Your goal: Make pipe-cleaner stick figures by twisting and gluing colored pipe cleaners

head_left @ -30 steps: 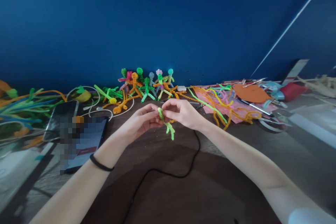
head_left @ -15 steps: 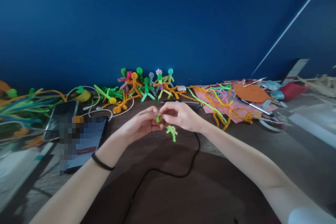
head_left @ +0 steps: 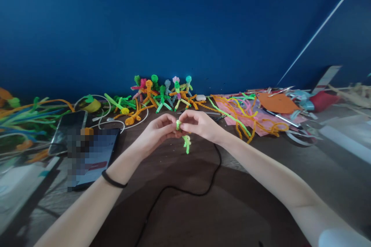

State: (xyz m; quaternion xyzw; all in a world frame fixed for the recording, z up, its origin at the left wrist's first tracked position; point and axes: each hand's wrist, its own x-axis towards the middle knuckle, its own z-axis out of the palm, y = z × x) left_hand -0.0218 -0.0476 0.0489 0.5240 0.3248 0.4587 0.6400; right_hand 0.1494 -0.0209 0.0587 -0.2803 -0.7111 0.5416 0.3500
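Note:
Both hands meet over the middle of the dark table. Pinched between the fingertips of my left hand and my right hand is a small light-green pipe-cleaner figure. Its legs hang below my right fingers, and a rounded green part shows between the two thumbs. The fingers cover its middle. Behind the hands, several finished pipe-cleaner figures in orange, green, pink and grey lean against the blue wall.
A tablet and a phone lie at the left, beside a heap of coloured pipe cleaners. Loose orange and yellow pipe cleaners spread over pink sheets at the right. A black cord crosses the table below my hands.
My fingers have shifted their grip on the green figure, turning it. Its rounded part now shows more clearly, and the legs hang straighter and slightly further left.

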